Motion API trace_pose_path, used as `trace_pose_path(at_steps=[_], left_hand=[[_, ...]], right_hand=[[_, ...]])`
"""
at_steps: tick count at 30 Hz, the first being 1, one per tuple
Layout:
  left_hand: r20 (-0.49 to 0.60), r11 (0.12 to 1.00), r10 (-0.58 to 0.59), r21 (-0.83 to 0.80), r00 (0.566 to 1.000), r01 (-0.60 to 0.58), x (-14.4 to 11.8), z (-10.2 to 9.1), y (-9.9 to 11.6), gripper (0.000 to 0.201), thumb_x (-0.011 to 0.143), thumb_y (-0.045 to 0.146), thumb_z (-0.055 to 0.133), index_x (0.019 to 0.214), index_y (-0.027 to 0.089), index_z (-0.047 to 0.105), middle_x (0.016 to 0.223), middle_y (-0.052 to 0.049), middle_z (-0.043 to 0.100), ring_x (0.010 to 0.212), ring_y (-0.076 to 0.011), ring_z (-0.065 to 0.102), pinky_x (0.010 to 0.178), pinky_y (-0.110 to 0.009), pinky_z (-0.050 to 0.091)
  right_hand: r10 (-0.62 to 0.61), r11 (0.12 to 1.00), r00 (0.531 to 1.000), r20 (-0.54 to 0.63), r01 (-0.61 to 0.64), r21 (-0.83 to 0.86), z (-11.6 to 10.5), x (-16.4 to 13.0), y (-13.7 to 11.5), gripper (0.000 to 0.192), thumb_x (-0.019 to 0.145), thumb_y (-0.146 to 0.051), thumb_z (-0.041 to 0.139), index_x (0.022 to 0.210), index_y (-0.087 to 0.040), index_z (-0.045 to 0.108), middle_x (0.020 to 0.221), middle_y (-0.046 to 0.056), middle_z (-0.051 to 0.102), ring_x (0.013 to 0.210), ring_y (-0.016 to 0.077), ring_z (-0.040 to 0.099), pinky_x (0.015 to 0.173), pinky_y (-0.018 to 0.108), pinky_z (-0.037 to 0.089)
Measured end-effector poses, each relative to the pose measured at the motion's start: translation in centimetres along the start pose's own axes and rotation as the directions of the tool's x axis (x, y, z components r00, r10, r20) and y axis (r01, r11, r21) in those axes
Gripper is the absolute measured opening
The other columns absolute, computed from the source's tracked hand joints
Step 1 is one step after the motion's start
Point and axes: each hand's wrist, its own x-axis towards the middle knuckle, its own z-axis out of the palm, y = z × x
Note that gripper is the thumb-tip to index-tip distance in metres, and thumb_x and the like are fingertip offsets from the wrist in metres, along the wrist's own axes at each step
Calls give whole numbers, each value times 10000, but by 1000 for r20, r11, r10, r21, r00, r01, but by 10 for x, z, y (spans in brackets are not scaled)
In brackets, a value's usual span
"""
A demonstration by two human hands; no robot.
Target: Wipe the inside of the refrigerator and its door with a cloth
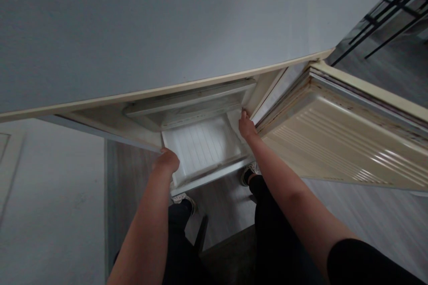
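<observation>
The fridge [140, 31] is the biggest thing here. It is seen from above, and its flat grey-white top fills most of the view. Its front edge has a thin cream strip running across.

The fridge door [337, 142] is swung open to the right. Its inside is cream with long raised ridges, and there are brown dirty marks along its seal.

Under the top edge, the freezer space is open. A white drawer [203, 147] sticks out of it toward the person. The drawer is a shallow plastic tray with thin ribs along its bottom and a pale front lip. Nothing can be seen inside it. Above the back of the drawer sits a clear plastic flap [190, 102].

The grey wood floor [377, 218] lies below, with the person's black trousers and two shoes under the drawer.

The left hand [166, 161] is at the drawer's front left corner. Its fingers curl down over the rim, so it has hold of that corner. The right hand [246, 125] is at the drawer's back right side, near the door hinge. Its fingers are bent and press on the side wall there. The drawer lies between the two hands, touching both.
</observation>
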Motion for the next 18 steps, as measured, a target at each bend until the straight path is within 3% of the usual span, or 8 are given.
trace_pose_path(at_steps=[3,11,18], left_hand=[[5,1000,-26,0,1000,26,-1,0,2,577,997,430,565,1474,123,460,1300,-171,654,1119,-243,686,964,-446,587],[-23,1000,-14,-17,1000,13,-1,2,0,544,972,441,609,1401,117,530,1280,-163,653,1109,-239,678,959,-440,583],[-73,1000,7,2,997,-7,4,4,-1,506,963,444,623,1357,134,561,1253,-142,655,1068,-227,678,918,-433,596]], right_hand=[[-10,1000,999,-36,10,3,4,16,-4,505,1041,-153,288,1530,-43,341,1351,238,621,1196,291,668,987,375,536],[-28,1000,998,-61,28,1,2,25,-9,476,1056,-142,286,1513,-55,391,1319,231,641,1194,281,673,1003,367,529],[44,992,993,111,-31,-121,-7,-24,-2,688,983,-31,243,1659,-70,119,1488,275,491,1190,295,671,979,379,537]])
